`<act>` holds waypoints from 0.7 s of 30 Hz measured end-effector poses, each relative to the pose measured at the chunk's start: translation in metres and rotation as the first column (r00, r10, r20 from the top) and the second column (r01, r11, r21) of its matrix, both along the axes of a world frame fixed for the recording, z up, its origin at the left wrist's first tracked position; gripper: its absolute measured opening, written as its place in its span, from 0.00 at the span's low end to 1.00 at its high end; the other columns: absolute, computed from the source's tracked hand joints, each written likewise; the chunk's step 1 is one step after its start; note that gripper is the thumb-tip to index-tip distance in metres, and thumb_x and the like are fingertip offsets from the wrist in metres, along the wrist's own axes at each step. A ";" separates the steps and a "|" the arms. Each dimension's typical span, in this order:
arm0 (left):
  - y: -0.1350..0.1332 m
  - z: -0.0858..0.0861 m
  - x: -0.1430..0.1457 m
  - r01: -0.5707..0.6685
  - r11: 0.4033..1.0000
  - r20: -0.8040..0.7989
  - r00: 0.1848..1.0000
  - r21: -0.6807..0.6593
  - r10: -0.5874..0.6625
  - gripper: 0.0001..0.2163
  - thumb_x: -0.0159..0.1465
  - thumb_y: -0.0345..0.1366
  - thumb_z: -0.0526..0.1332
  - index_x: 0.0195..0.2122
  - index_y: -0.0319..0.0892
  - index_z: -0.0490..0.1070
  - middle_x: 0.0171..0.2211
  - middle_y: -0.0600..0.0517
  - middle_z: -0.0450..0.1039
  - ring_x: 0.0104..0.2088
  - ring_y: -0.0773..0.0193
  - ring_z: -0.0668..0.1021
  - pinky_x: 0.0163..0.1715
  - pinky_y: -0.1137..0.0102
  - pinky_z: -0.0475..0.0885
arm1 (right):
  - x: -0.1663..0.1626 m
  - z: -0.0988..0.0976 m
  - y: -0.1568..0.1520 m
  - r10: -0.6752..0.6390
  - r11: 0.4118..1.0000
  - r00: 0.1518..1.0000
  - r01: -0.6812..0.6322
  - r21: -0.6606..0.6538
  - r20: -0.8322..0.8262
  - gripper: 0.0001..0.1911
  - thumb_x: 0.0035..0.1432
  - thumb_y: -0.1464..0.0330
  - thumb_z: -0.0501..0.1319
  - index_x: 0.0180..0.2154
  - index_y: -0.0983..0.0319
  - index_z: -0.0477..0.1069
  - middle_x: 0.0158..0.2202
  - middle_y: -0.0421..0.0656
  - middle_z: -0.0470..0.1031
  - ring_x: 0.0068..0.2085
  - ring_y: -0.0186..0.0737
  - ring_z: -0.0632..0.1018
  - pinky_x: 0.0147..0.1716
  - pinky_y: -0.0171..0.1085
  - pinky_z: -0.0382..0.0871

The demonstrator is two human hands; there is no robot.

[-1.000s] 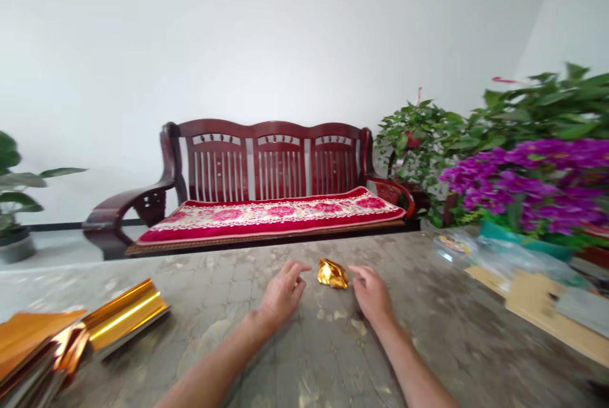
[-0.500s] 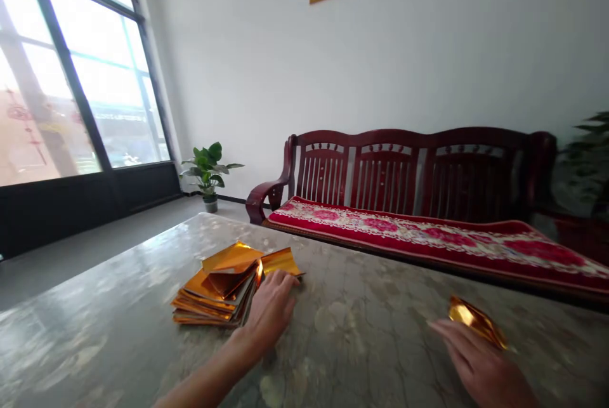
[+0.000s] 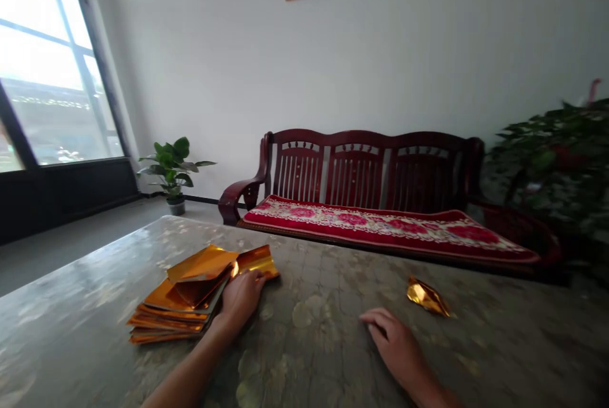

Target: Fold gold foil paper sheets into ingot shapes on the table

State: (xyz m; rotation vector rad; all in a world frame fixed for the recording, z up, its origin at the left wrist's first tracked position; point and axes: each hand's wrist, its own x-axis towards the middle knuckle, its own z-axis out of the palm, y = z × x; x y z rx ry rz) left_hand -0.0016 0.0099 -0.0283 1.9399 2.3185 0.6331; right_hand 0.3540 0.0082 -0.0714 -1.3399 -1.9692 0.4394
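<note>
My left hand [image 3: 242, 299] rests at the right side of a stack of gold foil paper [image 3: 169, 313], its fingers closed on the near edge of a single gold foil sheet [image 3: 257, 261]. That sheet is slightly curled and lies against the stack; my fingertips are partly hidden. On the right, my right hand [image 3: 394, 346] is low over the table with nothing in it, thumb and forefinger a little apart. Beyond it and to its right lies a folded piece of gold foil paper [image 3: 427, 297], pointed at its ends and apart from the hand.
The table [image 3: 304, 357] has a glossy, flower-patterned cover. Behind its far edge stands a dark red wooden bench [image 3: 354, 170] with a red floral cushion [image 3: 380, 225]. Potted plants [image 3: 174, 173] stand at both sides, with a window [image 3: 52, 78] at the left.
My right hand has moved left, away from the folded foil piece, which stays on the table. My left hand remains at the gold sheet. The view has turned to the right.
</note>
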 end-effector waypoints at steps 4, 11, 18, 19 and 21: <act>0.001 -0.015 -0.008 0.088 0.996 -0.027 0.996 -0.021 -0.089 0.14 0.67 0.40 0.52 0.44 0.43 0.76 0.44 0.45 0.78 0.47 0.52 0.77 0.42 0.65 0.69 | -0.002 -0.001 -0.005 -0.058 0.998 0.995 0.057 -0.009 -0.079 0.16 0.54 0.72 0.52 0.34 0.58 0.79 0.39 0.44 0.80 0.44 0.43 0.79 0.47 0.39 0.71; 0.018 -0.032 -0.021 0.152 0.988 -0.036 0.988 0.013 -0.151 0.17 0.66 0.42 0.49 0.43 0.44 0.77 0.44 0.46 0.78 0.46 0.51 0.77 0.46 0.63 0.69 | -0.001 0.001 -0.012 -0.105 0.994 0.986 0.101 -0.032 -0.126 0.18 0.52 0.77 0.53 0.34 0.59 0.80 0.38 0.43 0.80 0.43 0.40 0.79 0.47 0.36 0.70; 0.029 -0.040 -0.031 0.164 0.985 0.121 0.978 0.053 -0.170 0.22 0.64 0.50 0.50 0.38 0.42 0.79 0.40 0.44 0.79 0.45 0.49 0.78 0.45 0.64 0.69 | -0.002 0.001 -0.012 -0.092 0.995 0.986 0.085 -0.056 -0.142 0.18 0.52 0.78 0.52 0.34 0.60 0.80 0.38 0.44 0.80 0.42 0.41 0.79 0.45 0.37 0.69; 0.030 -0.042 -0.031 0.160 0.985 0.115 0.979 0.066 -0.166 0.21 0.64 0.50 0.51 0.38 0.41 0.79 0.39 0.44 0.79 0.44 0.49 0.78 0.45 0.64 0.69 | -0.002 0.002 -0.012 -0.091 0.995 0.985 0.084 -0.055 -0.144 0.18 0.52 0.78 0.52 0.34 0.60 0.80 0.38 0.44 0.80 0.42 0.40 0.79 0.45 0.37 0.69; 0.029 -0.045 -0.031 0.147 0.986 0.089 0.984 0.077 -0.154 0.21 0.63 0.49 0.52 0.39 0.41 0.79 0.39 0.43 0.79 0.44 0.48 0.78 0.44 0.63 0.69 | -0.002 0.002 -0.013 -0.090 0.995 0.985 0.083 -0.058 -0.148 0.18 0.52 0.78 0.52 0.33 0.60 0.80 0.37 0.44 0.80 0.41 0.40 0.79 0.44 0.36 0.69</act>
